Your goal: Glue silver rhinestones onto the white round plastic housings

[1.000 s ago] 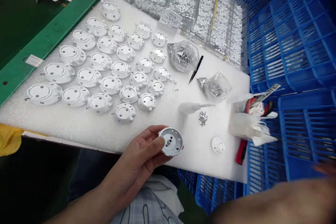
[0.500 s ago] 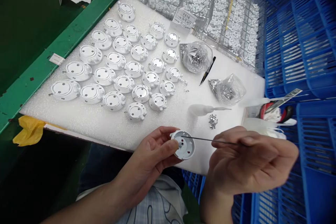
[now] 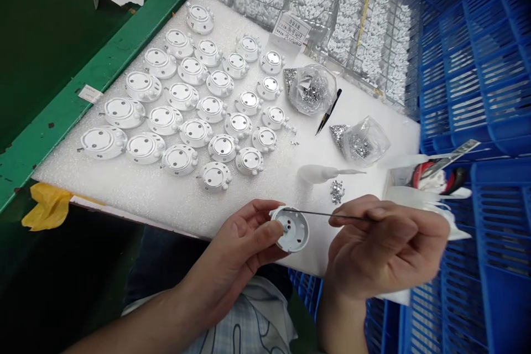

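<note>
A round white shell (image 3: 299, 228), hollow side facing me, is gripped at its left edge by my left hand (image 3: 251, 238), thumb over the rim. My right hand (image 3: 385, 249) pinches a thin dark rod-like tool (image 3: 317, 213); its handle end is hidden in the palm. The rod's tip reaches the upper inside of the shell, and what it touches there is too small to tell. Just beyond my hands lie a small pile of shiny metal pieces (image 3: 337, 192) and a translucent bottle with a narrow nozzle (image 3: 317, 173).
Rows of white round housings (image 3: 182, 159) cover the left of the white foam board (image 3: 265, 188). Behind stand two bags of metal bits (image 3: 313, 91) (image 3: 360, 144), a black pen (image 3: 329, 112) and a clear compartment tray (image 3: 323, 44). Blue crates (image 3: 468, 72) line the right side.
My right hand has shifted a little left and up, with the tool's tip now nearer the shell's upper rim. The left hand and shell have hardly moved.
</note>
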Action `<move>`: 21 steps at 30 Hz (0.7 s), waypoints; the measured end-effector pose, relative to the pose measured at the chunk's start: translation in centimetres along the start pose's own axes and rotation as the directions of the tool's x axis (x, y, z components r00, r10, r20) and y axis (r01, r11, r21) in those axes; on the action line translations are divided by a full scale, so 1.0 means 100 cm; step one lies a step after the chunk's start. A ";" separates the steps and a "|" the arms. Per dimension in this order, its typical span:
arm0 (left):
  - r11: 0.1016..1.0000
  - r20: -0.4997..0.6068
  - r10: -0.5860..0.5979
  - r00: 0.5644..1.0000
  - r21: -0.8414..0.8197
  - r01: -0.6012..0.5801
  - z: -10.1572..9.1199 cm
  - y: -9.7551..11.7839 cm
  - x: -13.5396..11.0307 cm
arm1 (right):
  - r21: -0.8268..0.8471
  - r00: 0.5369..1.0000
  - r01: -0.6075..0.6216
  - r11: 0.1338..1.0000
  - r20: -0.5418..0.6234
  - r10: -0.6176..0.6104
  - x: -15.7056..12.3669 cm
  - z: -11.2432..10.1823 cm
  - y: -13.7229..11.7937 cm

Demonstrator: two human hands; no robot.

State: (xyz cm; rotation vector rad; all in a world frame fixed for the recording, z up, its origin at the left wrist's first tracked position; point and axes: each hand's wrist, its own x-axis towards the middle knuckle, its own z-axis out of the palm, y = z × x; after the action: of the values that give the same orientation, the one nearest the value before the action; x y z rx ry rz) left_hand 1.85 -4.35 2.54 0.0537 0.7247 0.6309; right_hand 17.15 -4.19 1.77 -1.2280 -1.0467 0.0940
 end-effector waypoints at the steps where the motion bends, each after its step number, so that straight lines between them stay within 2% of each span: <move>1: 1.000 0.000 0.000 1.000 0.002 0.000 0.000 0.000 0.000 | -0.008 1.000 -0.003 1.000 -0.001 0.002 0.000 0.000 0.000; 16: 1.000 -0.022 -0.016 1.000 0.009 0.016 0.002 0.002 0.001 | 0.012 0.999 -0.028 1.000 -0.020 0.029 0.000 0.000 0.000; 21: 1.000 -0.023 -0.012 1.000 0.002 0.012 0.002 0.002 0.001 | -0.011 1.000 -0.001 1.000 -0.014 0.001 0.001 0.000 0.001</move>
State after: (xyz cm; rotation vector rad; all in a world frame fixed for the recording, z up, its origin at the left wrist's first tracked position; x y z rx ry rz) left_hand 1.95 -4.10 2.68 0.0442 0.7478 0.6201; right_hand 17.25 -4.16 1.74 -1.2373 -1.0355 0.0810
